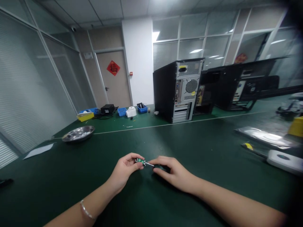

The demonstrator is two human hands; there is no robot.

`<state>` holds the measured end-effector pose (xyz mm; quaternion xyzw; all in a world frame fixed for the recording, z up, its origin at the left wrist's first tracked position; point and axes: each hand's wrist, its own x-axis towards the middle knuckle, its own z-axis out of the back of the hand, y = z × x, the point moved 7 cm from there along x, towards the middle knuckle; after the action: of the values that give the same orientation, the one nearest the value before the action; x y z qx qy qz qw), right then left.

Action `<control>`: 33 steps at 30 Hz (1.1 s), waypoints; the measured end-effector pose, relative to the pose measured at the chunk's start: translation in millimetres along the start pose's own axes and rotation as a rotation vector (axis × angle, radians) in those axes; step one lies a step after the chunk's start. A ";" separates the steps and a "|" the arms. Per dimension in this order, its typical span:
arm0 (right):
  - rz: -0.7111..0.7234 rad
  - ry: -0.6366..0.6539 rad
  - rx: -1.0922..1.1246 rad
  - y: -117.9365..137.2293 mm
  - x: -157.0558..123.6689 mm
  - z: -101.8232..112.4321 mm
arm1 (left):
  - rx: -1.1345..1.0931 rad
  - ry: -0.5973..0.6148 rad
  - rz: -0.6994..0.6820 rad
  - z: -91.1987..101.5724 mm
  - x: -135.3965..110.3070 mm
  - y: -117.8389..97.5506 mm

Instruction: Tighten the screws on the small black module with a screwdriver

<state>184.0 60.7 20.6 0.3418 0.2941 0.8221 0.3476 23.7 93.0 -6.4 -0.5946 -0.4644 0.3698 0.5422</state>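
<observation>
Between the thumb and fingers of my left hand is a small green circuit board, held just above the green table. My right hand is closed around the dark handle of a screwdriver. Its thin metal shaft points left, and the tip meets the right end of the board. Whether the tip sits in a screw is too small to tell. Most of the handle is hidden by my right fingers.
A metal bowl stands at the left, near a paper sheet. Computer towers line the back beside blue bins, a white device and a black box. Another white device and a plastic-wrapped item lie right.
</observation>
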 end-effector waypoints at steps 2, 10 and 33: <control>-0.010 -0.001 -0.013 -0.9 -0.1 0.1 | 0.021 0.003 -0.003 -0.6 -0.5 0.1; 0.015 0.006 -0.015 0.4 0.3 0.1 | 0.123 0.054 0.021 -2.4 -3.1 4.0; 0.007 -0.014 -0.009 -1.3 -0.9 0.6 | 0.129 0.027 -0.020 -0.8 -3.3 -2.2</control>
<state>185.5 60.8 19.7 0.3469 0.2868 0.8222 0.3485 23.2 89.6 -4.3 -0.5587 -0.4379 0.3854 0.5895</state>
